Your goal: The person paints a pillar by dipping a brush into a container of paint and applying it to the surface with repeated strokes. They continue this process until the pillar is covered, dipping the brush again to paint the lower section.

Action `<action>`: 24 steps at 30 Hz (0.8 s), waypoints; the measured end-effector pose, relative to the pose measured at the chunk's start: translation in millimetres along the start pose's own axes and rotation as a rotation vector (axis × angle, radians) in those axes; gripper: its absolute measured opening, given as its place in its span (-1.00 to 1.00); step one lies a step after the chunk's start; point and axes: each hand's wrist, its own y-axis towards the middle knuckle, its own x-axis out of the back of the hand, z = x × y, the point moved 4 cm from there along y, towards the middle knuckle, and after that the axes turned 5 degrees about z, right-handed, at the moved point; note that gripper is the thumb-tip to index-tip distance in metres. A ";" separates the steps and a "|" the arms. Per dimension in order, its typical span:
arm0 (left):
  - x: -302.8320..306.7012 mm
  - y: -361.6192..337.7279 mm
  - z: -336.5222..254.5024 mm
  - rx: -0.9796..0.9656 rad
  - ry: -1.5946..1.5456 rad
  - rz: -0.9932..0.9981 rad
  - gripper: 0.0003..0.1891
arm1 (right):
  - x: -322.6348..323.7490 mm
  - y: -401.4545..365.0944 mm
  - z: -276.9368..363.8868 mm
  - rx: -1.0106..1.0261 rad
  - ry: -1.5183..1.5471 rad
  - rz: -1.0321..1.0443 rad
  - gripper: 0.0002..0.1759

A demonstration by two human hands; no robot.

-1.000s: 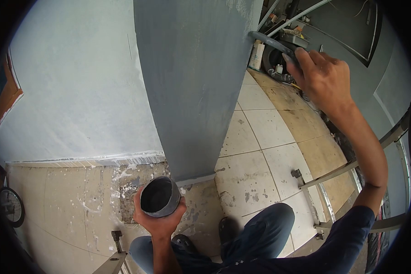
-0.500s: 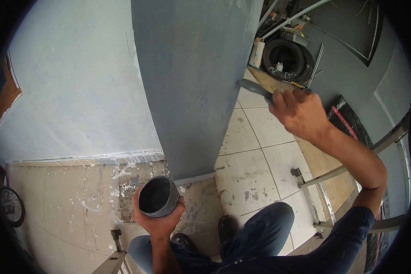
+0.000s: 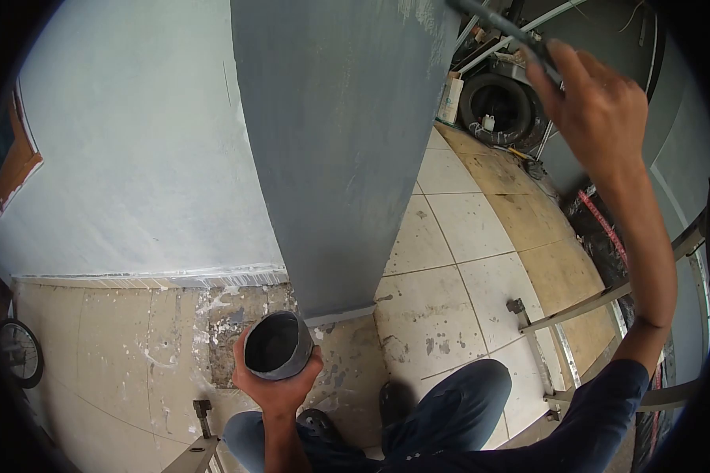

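My left hand (image 3: 278, 396) is wrapped round a grey-coated paint pot (image 3: 298, 364), its mouth facing up and its inside dark grey. Up at the right, my right hand (image 3: 603, 118) grips a dark paintbrush (image 3: 498, 24). The brush points to the upper left, with its far end by the right edge of the grey-painted pillar (image 3: 331, 173); whether it touches cannot be made out. Pale streaks show near the top of that pillar. Left of it is a pale blue-white wall (image 3: 142, 150).
Metal rails (image 3: 580, 306) of a frame stand at my right, and a metal leg (image 3: 201, 441) is at lower left. Tyres (image 3: 495, 106) lie at the back right. Paint spots mark the floor tiles (image 3: 434, 311). A small wheel (image 3: 20, 353) shows at far left.
My right hand has risen and moved right with the paintbrush, from beside the pillar's middle to near its top. My left hand and the pot stay almost in place.
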 end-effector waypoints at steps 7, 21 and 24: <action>-1.7 4.1 9.6 0.010 0.025 -0.039 -0.22 | 0.6 28.8 11.0 0.086 0.125 -0.013 -0.74; -13.9 16.9 16.8 0.022 0.084 -0.022 -0.20 | 5.8 74.4 -10.3 -0.005 0.483 0.189 -0.73; -18.1 19.7 19.3 -0.002 0.052 -0.022 -0.19 | 17.0 122.6 -54.8 -0.048 0.314 0.019 -0.74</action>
